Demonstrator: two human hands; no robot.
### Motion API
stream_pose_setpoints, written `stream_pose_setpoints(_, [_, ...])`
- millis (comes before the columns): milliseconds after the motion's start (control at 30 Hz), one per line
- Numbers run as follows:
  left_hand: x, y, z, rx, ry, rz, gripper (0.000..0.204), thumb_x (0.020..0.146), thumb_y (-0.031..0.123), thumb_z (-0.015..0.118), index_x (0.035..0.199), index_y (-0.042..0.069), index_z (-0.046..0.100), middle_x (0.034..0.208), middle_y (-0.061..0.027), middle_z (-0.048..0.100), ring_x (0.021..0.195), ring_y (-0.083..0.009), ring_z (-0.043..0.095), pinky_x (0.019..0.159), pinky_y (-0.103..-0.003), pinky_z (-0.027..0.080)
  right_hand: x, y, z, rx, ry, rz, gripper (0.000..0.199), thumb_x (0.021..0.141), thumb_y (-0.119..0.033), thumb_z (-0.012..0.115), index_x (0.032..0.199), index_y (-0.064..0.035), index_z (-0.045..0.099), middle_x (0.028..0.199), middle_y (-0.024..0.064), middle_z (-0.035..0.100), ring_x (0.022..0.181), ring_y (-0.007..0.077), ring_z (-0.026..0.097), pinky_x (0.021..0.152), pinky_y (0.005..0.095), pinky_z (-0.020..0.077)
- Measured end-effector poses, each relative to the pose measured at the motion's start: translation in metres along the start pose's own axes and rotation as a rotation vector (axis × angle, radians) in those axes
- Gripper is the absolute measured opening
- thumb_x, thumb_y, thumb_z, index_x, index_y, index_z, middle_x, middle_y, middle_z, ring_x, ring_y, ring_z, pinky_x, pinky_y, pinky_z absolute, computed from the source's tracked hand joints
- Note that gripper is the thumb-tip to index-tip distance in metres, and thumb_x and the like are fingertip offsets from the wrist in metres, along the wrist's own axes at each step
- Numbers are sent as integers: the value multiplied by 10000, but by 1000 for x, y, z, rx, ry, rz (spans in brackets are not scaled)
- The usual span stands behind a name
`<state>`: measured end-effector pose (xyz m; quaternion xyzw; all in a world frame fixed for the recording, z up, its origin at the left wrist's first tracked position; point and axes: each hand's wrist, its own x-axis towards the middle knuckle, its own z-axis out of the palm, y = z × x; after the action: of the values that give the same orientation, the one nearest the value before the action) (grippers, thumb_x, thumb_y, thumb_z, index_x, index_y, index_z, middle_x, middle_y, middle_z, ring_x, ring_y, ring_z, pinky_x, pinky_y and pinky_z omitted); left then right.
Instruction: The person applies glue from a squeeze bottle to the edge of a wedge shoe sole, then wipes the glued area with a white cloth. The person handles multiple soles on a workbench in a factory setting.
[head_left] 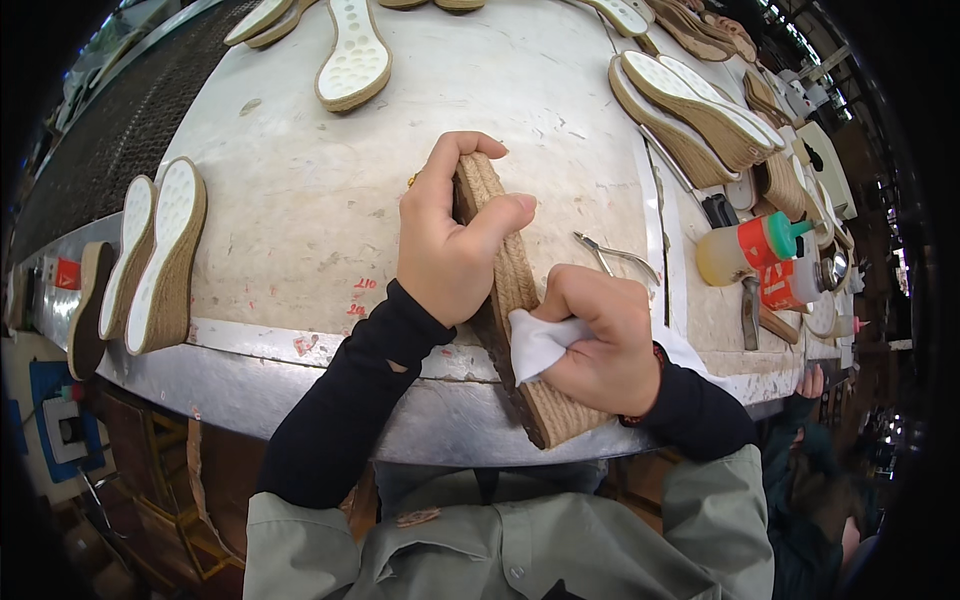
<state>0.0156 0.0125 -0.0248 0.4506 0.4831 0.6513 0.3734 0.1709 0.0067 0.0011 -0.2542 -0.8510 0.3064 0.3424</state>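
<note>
Jute-wrapped sole held on edge at the bench

Left hand (447, 250) grips the sole (512, 300) near its far end; right hand (600, 340), fingers closed on a white cloth (535, 343), presses its near side.

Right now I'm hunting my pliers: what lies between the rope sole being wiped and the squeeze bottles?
Small metal pliers lie on the table between the rope sole and the squeeze bottles, seen in the head view.
</note>
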Motion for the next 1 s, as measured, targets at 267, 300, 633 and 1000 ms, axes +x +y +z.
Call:
stream_pose_setpoints(267, [2, 1, -2, 20, -14, 9, 328, 713, 121, 646, 994, 12, 516, 639, -19, 523, 603, -78, 464, 555, -235, 379, 1, -2, -3, 4, -48, 53, 226, 679, -39, 702, 654, -30, 477, 586, 114, 484, 498, 272, 505, 462, 324, 400])
stream_pose_setpoints(300, [1, 2, -1, 13, -22, -8, 329, 713, 120, 646, 995, 12, 515, 640, -20, 527, 605, -78, 466, 557, -234, 382, 1, -3, -6, 18, -78, 72, 225, 678, -40, 702, 654, -29, 479, 587, 114, 487, 499, 272, 507, 463, 322, 401])
stream_pose_setpoints(633, [0, -1, 0, 16, -10, -2, 330, 712, 120, 647, 996, 16, 513, 628, -1, 492, 586, -76, 437, 544, -240, 366, 0, -3, -6, 4, -70, 76, 229, 687, -40, 692, 645, -27, 467, 587, 118, 491, 499, 277, 514, 461, 329, 403])
stream_pose_setpoints(1000, [-1, 0, 2, 4, -3, 14, 335, 706, 122, 651, 992, 15, 513, 632, 6, 455, 583, -78, 402, 533, -242, 340, 0, -1, 0, 6, 25, 2, 258, 696, -13, 707, 607, -35, 466, 516, 58, 459, 429, 168, 445, 420, 279, 333])
